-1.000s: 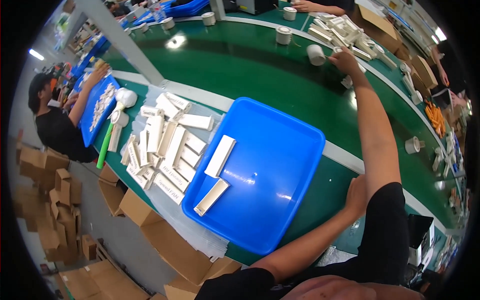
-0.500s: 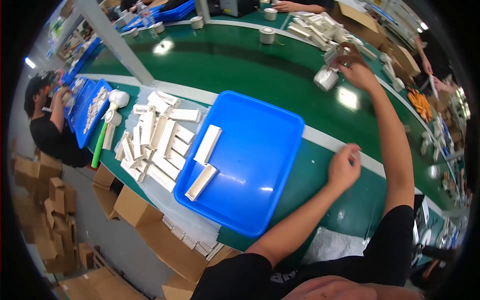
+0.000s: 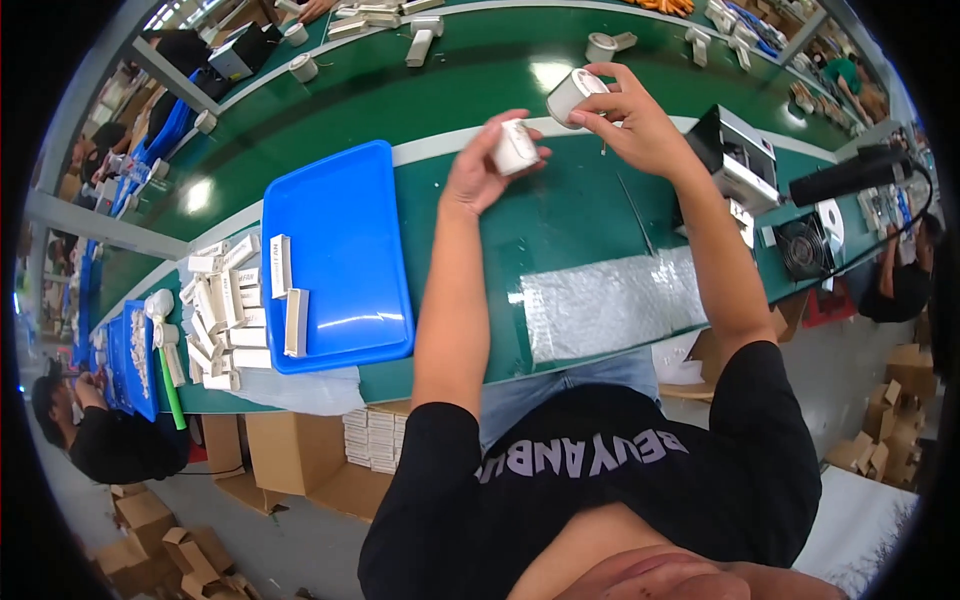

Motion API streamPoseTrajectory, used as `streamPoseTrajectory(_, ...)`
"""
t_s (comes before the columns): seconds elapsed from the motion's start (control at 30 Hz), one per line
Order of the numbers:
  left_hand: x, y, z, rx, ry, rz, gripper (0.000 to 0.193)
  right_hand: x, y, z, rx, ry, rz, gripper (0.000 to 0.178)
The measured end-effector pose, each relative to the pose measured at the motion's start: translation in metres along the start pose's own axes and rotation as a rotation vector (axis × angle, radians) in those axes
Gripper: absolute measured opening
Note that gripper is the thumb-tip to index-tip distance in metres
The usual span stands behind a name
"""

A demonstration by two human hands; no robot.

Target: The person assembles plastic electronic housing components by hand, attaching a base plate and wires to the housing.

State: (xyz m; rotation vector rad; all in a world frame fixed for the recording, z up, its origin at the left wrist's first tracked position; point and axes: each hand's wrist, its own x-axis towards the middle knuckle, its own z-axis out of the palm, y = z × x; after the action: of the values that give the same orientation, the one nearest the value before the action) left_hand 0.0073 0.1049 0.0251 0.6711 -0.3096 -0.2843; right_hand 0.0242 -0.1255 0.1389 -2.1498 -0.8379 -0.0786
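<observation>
My left hand (image 3: 478,172) is closed around a small white rounded plastic part (image 3: 515,148), over the near edge of the green belt. To its right, my right hand (image 3: 632,125) grips a short white cylindrical housing (image 3: 577,97) between thumb and fingers, tilted and with a round end showing. The two parts are close together but apart. Left of my left arm lies a blue tray (image 3: 345,240) with two long white shells (image 3: 281,266) along its left side. Beside the tray is a heap of similar white shells (image 3: 228,300) on plastic sheeting.
Clear bubble wrap (image 3: 580,310) lies on the table before me. A boxy device (image 3: 738,155), a black fan (image 3: 803,248) and a dark arm-like fixture (image 3: 840,180) stand at right. More white housings (image 3: 602,46) sit on the belt. A co-worker (image 3: 120,435) sits at far left.
My view has swung right. My right hand has come back from the far belt with white parts. My left hand, empty before, now holds one, and the right holds the cylindrical housing.
</observation>
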Motion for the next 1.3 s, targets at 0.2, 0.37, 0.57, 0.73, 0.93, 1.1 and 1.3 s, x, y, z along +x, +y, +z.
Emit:
streamPoseTrajectory(0.2, -0.026, -0.009, 0.028, 0.472, 0.550, 0.238, 0.041, -0.079, 0.005, 0.013, -0.095, 0.030, 0.045, 0.012)
streamPoseTrajectory(0.37, -0.057, -0.044, 0.079, 0.836, 0.614, 0.178, 0.055, -0.125, 0.017, 0.036, -0.204, -0.027, -0.135, 0.014)
streamPoseTrajectory(0.57, -0.093, -0.072, 0.083, 1.203, 0.592, 0.154, 0.057, -0.141, 0.028, 0.037, -0.234, -0.020, -0.225, 0.012)
streamPoseTrajectory(0.73, -0.105, -0.077, 0.103, 1.677, 0.508, 0.323, 0.061, -0.149, 0.035, 0.032, -0.159, -0.031, -0.193, 0.014)
streamPoseTrajectory(0.93, -0.109, -0.079, 0.112, 0.793, 0.721, 0.210, 0.034, -0.155, 0.023, 0.032, -0.207, 0.243, -0.240, 0.030)
streamPoseTrajectory(1.1, -0.140, -0.087, 0.142, 0.509, 0.479, -0.126, 0.050, -0.185, -0.032, 0.038, 0.180, -0.036, -0.375, 0.068)
streamPoseTrajectory(1.3, -0.179, -0.086, 0.169, 0.703, 0.376, -0.176, 0.048, -0.214, -0.031, 0.049, 0.232, 0.068, -0.259, 0.062)
